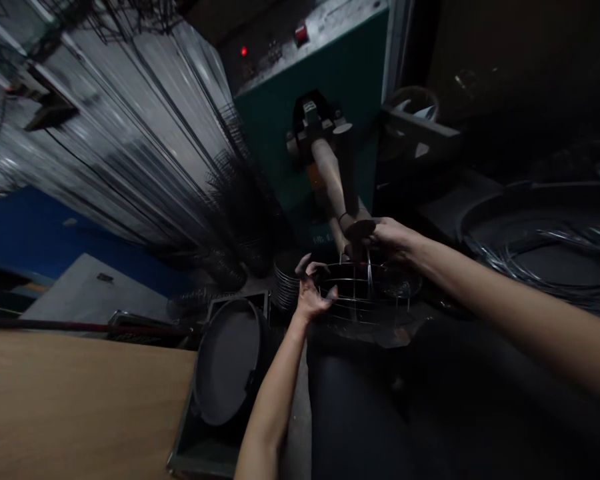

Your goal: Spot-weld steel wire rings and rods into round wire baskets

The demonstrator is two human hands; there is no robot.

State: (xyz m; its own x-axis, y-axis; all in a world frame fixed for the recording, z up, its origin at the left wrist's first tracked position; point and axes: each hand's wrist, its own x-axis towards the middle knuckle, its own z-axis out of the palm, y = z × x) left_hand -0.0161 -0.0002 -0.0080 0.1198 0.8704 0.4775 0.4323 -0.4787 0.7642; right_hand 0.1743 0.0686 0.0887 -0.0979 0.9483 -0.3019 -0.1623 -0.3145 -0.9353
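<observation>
A round wire frame (355, 300) with thin bright rods sits below the head of a green machine (265, 120) that looks like a spot welder. My left hand (314, 293) is at the frame's left side, its fingers curved and spread apart, with nothing clearly gripped. At the frame's top right, my right hand (393, 237) is closed beside the machine's round lower electrode (360, 230). Its fingertips are partly hidden behind that part, and what they pinch cannot be made out. Just under these fingers runs a shiny upright wire (370, 277).
Left of the frame stands a stack of wire rings (286, 287). A dark round pan (230, 363) rests in a metal crate beside a wooden board (80, 400). To the right, a large round tray (485, 207) holds loose wires. A red light (243, 51) glows on the machine.
</observation>
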